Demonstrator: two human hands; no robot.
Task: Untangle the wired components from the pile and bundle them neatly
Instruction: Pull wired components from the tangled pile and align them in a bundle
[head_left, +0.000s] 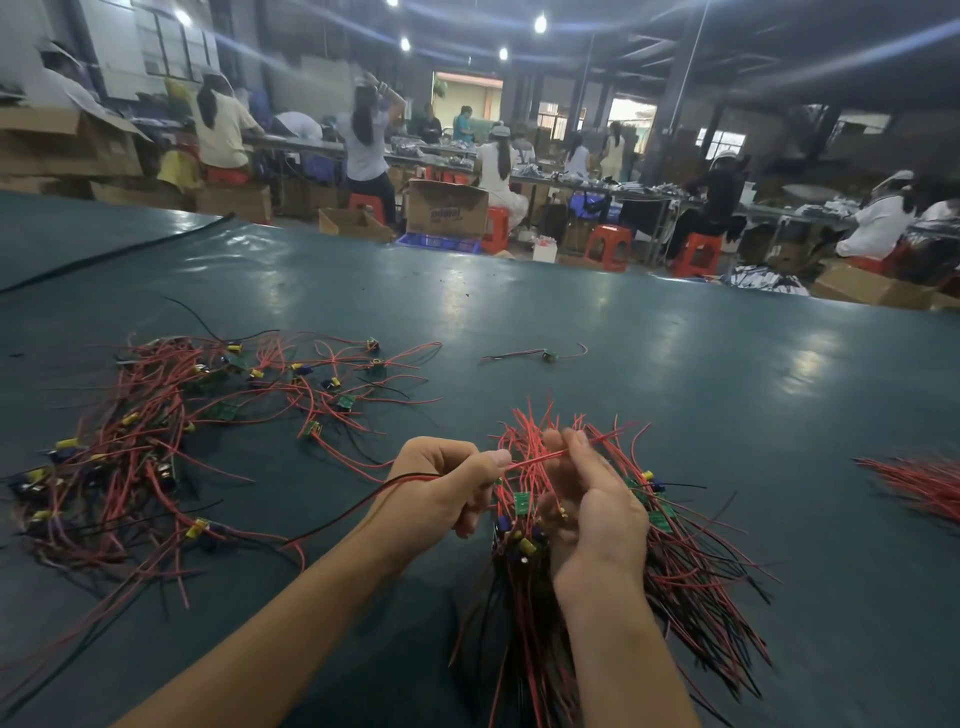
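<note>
Head view, left hand pinching one red wire, right hand gripping bundle of wired boards plus that wire's far end, tangled pile left on green table

Bare forearms being stretched forward, left hand being curled, a red wire being pinched between its thumb and forefinger, right hand, just beside it, being wrapped round a wire bundle

red and black wires, small green boards, yellow parts, dark teal table, red stools
</note>
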